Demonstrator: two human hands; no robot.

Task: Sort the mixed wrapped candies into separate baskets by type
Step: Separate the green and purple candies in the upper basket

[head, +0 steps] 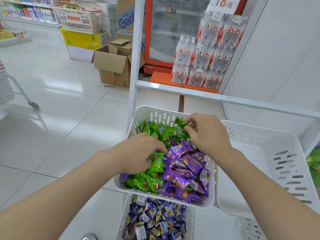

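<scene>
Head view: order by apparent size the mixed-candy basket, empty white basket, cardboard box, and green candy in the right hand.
1. Mixed-candy basket and empty white basket: alike, unranked.
2. Cardboard box, though farther away.
3. Green candy pinched by the right hand.

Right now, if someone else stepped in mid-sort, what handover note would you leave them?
Hands: the right hand pinches a green wrapped candy over the far end of the white slotted plastic basket. The left hand has its fingers dug among the green candies; its grip is unclear.
Things: purple wrapped candies share that basket with the green. The second white basket on the right shows no candy. The lower basket holds blue wrapped candies.
Done: nothing visibly separated.
Left: split green from purple.
</scene>
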